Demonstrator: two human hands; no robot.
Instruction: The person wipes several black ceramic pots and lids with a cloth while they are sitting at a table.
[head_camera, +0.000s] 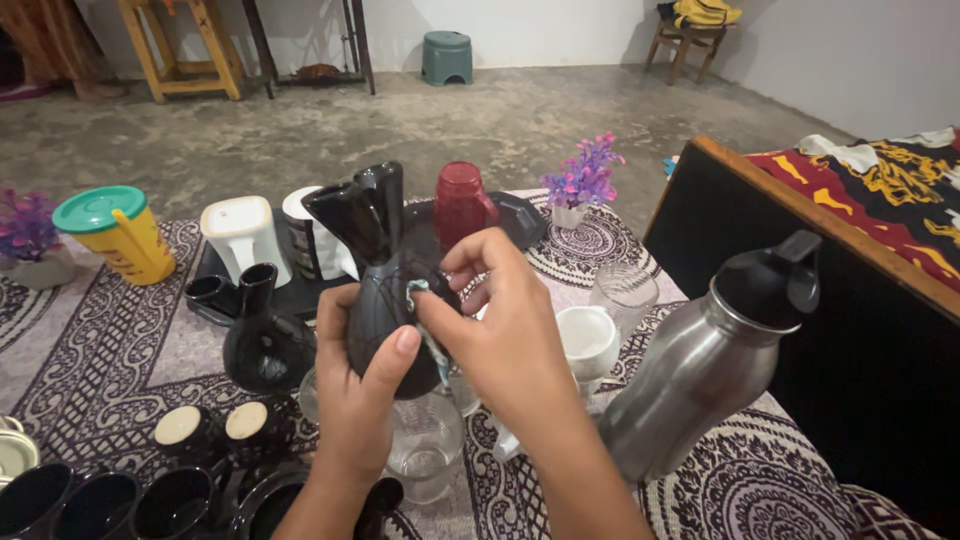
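Note:
My left hand (362, 400) grips a glossy black vase (378, 260) around its belly and holds it up over the mat. The vase has a flared, wavy mouth. My right hand (500, 320) presses a small pale cloth (418, 293) against the vase's side, with fingers pinched on it. A second black vase (262, 335) stands on the mat just left of the held one. Below my hands sits a clear glass (425, 445).
A steel flask with a black cap (705, 360) stands at right near a white cup (588, 340) and a dark bed frame (800, 300). Behind are a red tumbler (462, 205), white jug (243, 235), yellow lidded container (118, 232), purple flowers (585, 180). Black cups (100, 500) line the near left.

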